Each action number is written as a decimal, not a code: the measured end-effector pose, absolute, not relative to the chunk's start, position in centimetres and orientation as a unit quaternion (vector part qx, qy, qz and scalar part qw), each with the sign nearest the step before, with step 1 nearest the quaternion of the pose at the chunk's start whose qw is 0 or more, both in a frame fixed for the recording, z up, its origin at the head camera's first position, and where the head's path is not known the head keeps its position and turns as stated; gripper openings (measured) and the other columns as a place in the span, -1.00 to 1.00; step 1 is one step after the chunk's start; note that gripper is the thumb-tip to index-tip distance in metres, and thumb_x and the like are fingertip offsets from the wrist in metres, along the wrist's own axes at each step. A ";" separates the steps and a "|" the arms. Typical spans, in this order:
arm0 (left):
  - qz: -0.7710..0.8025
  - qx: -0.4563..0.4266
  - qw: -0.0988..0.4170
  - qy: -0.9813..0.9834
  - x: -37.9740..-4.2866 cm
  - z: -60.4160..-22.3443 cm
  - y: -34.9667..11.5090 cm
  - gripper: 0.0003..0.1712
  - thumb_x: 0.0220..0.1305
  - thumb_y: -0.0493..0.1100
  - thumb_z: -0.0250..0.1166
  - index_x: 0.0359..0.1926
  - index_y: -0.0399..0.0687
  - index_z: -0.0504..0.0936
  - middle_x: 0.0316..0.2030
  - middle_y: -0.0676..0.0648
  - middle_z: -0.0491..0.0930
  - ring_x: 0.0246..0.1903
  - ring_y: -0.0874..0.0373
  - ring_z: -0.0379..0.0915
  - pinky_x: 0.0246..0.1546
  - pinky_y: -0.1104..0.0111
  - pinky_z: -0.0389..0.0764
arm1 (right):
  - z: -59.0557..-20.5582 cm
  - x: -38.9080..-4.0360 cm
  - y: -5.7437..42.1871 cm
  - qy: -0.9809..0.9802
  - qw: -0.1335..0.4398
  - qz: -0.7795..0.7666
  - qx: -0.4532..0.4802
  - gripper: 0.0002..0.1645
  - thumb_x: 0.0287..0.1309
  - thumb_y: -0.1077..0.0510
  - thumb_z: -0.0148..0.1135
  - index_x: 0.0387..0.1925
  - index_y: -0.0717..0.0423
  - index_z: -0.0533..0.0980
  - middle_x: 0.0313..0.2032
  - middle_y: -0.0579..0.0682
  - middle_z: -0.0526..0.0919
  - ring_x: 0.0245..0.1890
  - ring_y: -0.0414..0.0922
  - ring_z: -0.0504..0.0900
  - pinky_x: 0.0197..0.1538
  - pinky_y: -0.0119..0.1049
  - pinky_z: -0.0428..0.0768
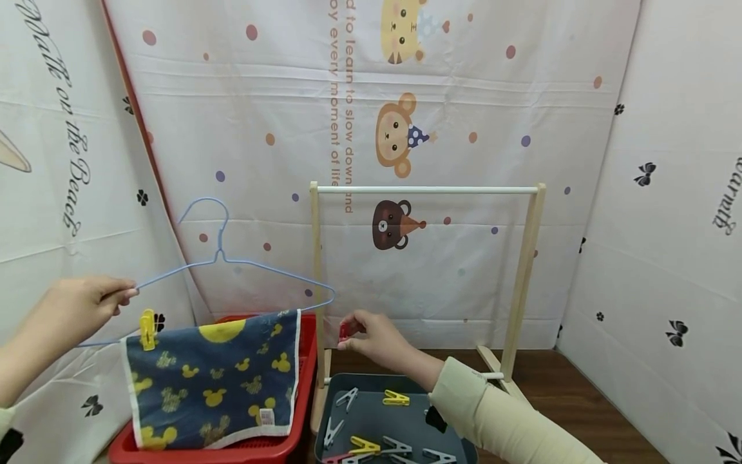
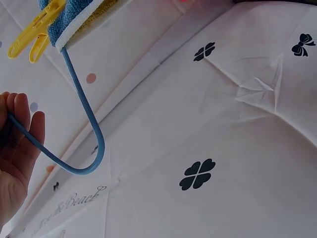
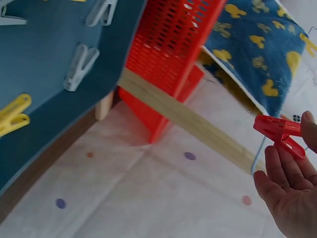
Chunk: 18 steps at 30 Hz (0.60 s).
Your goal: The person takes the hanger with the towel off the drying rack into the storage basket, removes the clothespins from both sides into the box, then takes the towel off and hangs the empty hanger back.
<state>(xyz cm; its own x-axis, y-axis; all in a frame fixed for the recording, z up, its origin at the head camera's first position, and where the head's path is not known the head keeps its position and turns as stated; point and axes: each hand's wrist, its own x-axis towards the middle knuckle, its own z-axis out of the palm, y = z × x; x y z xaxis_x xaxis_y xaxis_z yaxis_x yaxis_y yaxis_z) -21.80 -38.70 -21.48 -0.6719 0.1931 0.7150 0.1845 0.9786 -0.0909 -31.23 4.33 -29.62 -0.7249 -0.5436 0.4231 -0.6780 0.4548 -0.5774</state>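
My left hand (image 1: 87, 306) pinches the shoulder of a blue wire hanger (image 1: 272, 267), held up at the left. Over the hanger's lower bar hangs a dark blue towel (image 1: 232, 361) with yellow mouse-head prints. A yellow clothespin (image 1: 148, 330) grips the towel's left top corner, also seen in the left wrist view. My right hand (image 1: 377, 338) pinches a red clothespin (image 3: 280, 131) between thumb and fingers, to the right of the towel's right top corner and apart from it in the head view.
A red basket (image 1: 307, 386) stands behind and below the towel. Right of it, a dark tray (image 1: 371, 412) holds several grey and yellow clothespins. Behind the tray stands a wooden rack (image 1: 522, 283) with a white top bar (image 1: 429, 190). Printed cloth hangs around the back and sides.
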 end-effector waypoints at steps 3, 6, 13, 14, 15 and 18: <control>0.009 -0.105 0.393 -0.913 -21.9 -21.6 -38.7 -0.84 0.10 -0.53 0.34 -0.24 -0.57 0.70 -0.58 -0.17 0.72 -0.63 0.47 0.35 -0.62 0.44 0.44 | -30.7 -31.5 4.7 -0.856 0.085 0.363 0.357 -0.61 0.18 0.12 0.48 -0.01 0.22 0.63 -0.19 0.07 0.77 -0.14 -0.04 0.71 0.10 0.04 0.69; 0.012 -0.109 0.400 -0.910 -21.9 -21.7 -38.7 -0.83 0.08 -0.53 0.37 -0.25 -0.56 0.71 -0.59 -0.16 0.72 -0.63 0.54 0.30 -0.62 0.43 0.45 | -31.7 -31.8 5.0 -0.864 0.070 0.348 0.356 -0.62 0.18 0.12 0.48 -0.02 0.20 0.63 -0.20 0.06 0.76 -0.20 -0.09 0.68 -0.04 -0.16 0.71; 0.000 -0.101 0.384 -0.918 -21.9 -21.6 -38.7 -0.84 0.13 -0.53 0.34 -0.23 -0.59 0.69 -0.56 -0.20 0.72 -0.61 0.58 0.28 -0.62 0.48 0.43 | -34.4 -32.6 6.1 -0.875 0.008 0.331 0.352 -0.67 0.22 0.13 0.45 -0.04 0.18 0.62 -0.21 -0.01 0.72 -0.26 -0.22 0.62 -0.19 -0.41 0.60; -0.001 -0.102 0.383 -0.918 -21.9 -21.6 -38.7 -0.84 0.12 -0.53 0.34 -0.23 -0.58 0.69 -0.56 -0.20 0.72 -0.61 0.59 0.28 -0.62 0.48 0.44 | -34.7 -32.7 6.2 -0.876 0.001 0.330 0.352 -0.68 0.22 0.14 0.45 -0.04 0.18 0.62 -0.22 -0.01 0.71 -0.27 -0.23 0.60 -0.19 -0.40 0.60; 0.000 -0.103 0.384 -0.918 -21.9 -21.6 -38.7 -0.84 0.12 -0.53 0.35 -0.24 -0.58 0.70 -0.56 -0.20 0.73 -0.62 0.59 0.27 -0.62 0.47 0.44 | -35.1 -32.8 6.3 -0.877 -0.005 0.327 0.352 -0.68 0.21 0.14 0.45 -0.05 0.18 0.62 -0.23 -0.02 0.71 -0.29 -0.25 0.59 -0.20 -0.40 0.59; 0.003 -0.107 0.387 -0.916 -21.9 -21.8 -38.7 -0.84 0.10 -0.53 0.37 -0.25 -0.55 0.71 -0.55 -0.20 0.74 -0.62 0.62 0.26 -0.61 0.46 0.45 | -36.3 -33.1 6.6 -0.881 -0.022 0.320 0.348 -0.70 0.19 0.17 0.46 -0.09 0.21 0.62 -0.28 -0.04 0.68 -0.34 -0.28 0.52 -0.25 -0.40 0.54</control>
